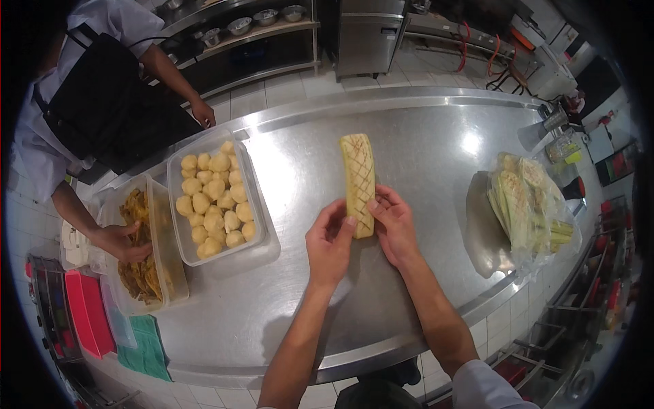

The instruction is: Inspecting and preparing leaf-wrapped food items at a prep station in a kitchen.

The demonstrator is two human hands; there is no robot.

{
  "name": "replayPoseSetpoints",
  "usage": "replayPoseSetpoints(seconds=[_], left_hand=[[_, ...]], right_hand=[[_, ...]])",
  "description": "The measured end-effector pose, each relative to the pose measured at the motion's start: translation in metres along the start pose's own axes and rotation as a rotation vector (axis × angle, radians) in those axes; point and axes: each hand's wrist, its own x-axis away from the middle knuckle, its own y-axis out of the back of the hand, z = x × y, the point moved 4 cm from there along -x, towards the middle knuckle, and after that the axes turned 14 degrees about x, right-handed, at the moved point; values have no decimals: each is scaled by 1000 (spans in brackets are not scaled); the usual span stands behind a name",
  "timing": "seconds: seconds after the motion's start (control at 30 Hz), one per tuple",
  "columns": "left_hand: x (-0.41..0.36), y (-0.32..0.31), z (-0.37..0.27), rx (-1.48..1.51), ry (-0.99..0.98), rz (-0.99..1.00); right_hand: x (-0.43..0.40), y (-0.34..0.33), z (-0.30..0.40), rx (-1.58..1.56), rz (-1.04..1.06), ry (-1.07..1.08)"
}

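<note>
Both hands hold a long, pale yellow-green slab of vegetable, perhaps eggplant, upright over the steel table. Browned criss-cross scoring covers its face. My left hand grips the lower left edge, thumb on the front. At the lower right edge, my right hand pinches it with thumb and fingers. Similar scored pieces fill a clear plastic bag on the right. To the left, a clear plastic container holds several round, pale yellow balls.
A steel worktable spans the view. Another person's hand reaches into a plastic tub of yellow-brown food at left. A green cloth and a red tray lie at the left edge. Jars stand at far right.
</note>
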Motion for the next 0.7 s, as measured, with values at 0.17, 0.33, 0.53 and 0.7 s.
replayPoseSetpoints(seconds=[0.17,0.33,0.53,0.7], left_hand=[[-4,-4,-7,-33,-14,44],[-4,-1,-4,76,54,-39],[4,1,-2,122,145,-104],[-2,11,-3,120,121,-92]], right_hand=[[2,-3,0,135,61,45],[4,-3,0,279,113,118],[9,-10,9,223,112,58],[12,-21,-9,290,112,131]])
